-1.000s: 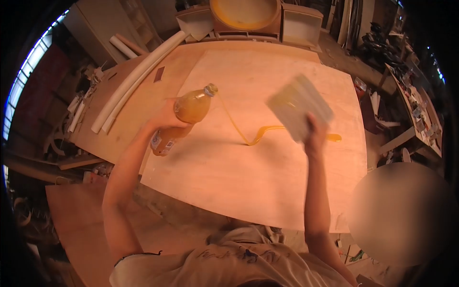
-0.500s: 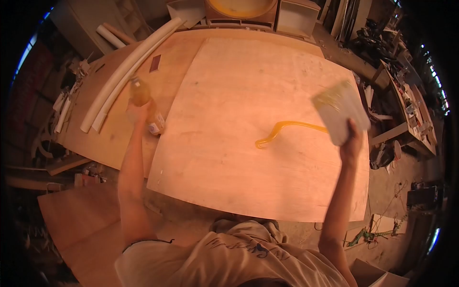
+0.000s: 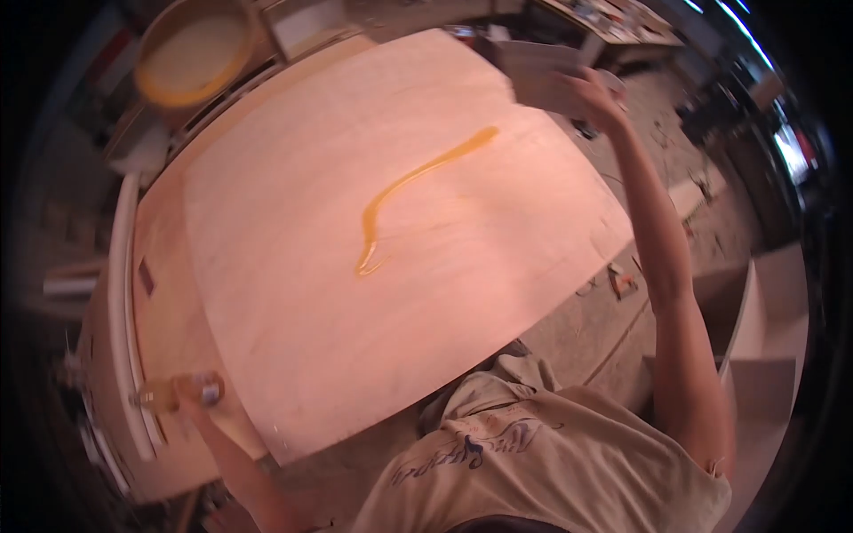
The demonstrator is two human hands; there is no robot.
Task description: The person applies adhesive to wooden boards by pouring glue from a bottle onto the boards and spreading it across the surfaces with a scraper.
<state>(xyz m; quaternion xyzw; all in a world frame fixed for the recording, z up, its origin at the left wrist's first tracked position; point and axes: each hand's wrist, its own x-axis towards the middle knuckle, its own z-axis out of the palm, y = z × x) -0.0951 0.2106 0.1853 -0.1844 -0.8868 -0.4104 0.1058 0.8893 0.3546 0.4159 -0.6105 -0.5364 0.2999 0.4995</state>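
My left hand (image 3: 188, 393) is wrapped round a plastic bottle (image 3: 210, 389) of yellowish liquid, which lies sideways over the lower left of the lower board. At the top right, my right hand (image 3: 593, 96) grips a flat grey rectangular plate (image 3: 542, 75) by its edge, over the far right corner of the large pale plywood sheet (image 3: 293, 338). A wavy streak of yellow-orange liquid (image 3: 395, 186) lies on the sheet between my hands, untouched by either.
Long pale rolls (image 3: 122, 293) lie along the left side. A round yellow-rimmed piece (image 3: 195, 58) stands at the upper left. A cluttered workbench (image 3: 613, 22) is at the top right, and an open pale cabinet (image 3: 764, 355) at the lower right.
The view has turned to the right. My left hand has carried the bottle away from the sheet, where it was pouring. My right hand has moved the plate outward to the sheet's far right edge.
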